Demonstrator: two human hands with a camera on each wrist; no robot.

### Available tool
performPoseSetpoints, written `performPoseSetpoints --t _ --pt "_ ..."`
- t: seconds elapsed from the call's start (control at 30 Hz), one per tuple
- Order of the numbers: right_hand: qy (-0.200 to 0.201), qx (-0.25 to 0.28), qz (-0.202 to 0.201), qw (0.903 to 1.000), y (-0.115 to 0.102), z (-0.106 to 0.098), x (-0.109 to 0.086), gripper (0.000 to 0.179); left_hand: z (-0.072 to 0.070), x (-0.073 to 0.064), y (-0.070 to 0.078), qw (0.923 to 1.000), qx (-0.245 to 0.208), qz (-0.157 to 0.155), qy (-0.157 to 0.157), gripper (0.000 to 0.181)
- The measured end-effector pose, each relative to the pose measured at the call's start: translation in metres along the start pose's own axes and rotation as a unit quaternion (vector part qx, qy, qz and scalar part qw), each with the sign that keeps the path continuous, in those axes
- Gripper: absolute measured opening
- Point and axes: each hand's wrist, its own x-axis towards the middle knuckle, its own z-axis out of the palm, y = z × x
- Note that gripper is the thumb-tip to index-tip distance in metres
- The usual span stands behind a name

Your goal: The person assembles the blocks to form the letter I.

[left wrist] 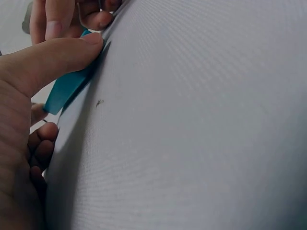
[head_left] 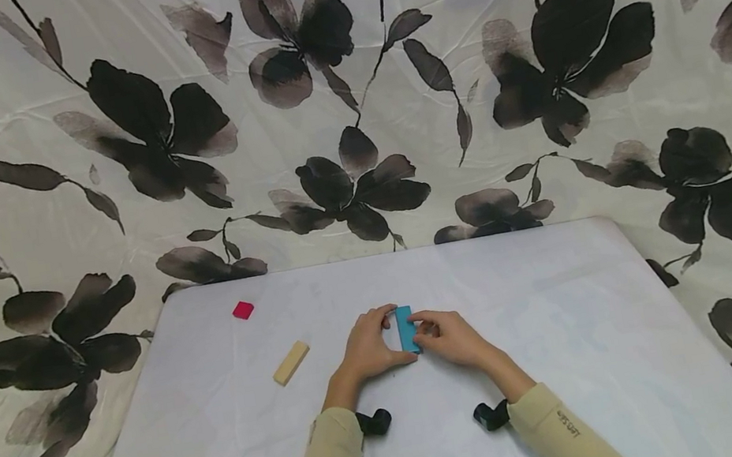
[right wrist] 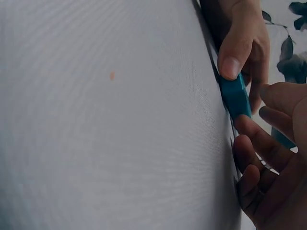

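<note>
A blue rectangular block [head_left: 407, 329] stands on the white table between both hands, its long side pointing away from me. My left hand [head_left: 366, 347] curves around it, index fingertip by the far end and thumb by the near end. In the left wrist view the left thumb [left wrist: 79, 50] overlaps the block [left wrist: 69, 88]. From the right, my right hand [head_left: 453, 336] holds the block's side with bent index finger and thumb. The right wrist view has the block [right wrist: 235, 98] between the left thumb [right wrist: 231, 64] and a right fingertip [right wrist: 244, 123].
To the left lies a tan rectangular block [head_left: 291, 363], set at a slant. Farther back is a small red block [head_left: 243, 310]. The white table [head_left: 608, 350] ends at a floral cloth [head_left: 332, 106] behind it. Dark wrist cameras [head_left: 375, 422] sit at both cuffs.
</note>
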Motion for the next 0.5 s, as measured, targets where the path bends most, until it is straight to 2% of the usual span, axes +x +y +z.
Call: performPoseSetpoints --t 0.23,0.5 --pt "-0.001 -0.001 0.013 0.9999 -0.0023 0.0019 0.0033 0.038 -0.0006 -0.0005 -0.0003 0.9999 0.004 -0.009 0.006 0.096" --pt "0.025 -0.003 0.025 0.9994 -0.0006 0.0006 0.0057 0.036 0.0023 0.0026 0.0000 0.9999 0.013 -0.008 0.002 0.095"
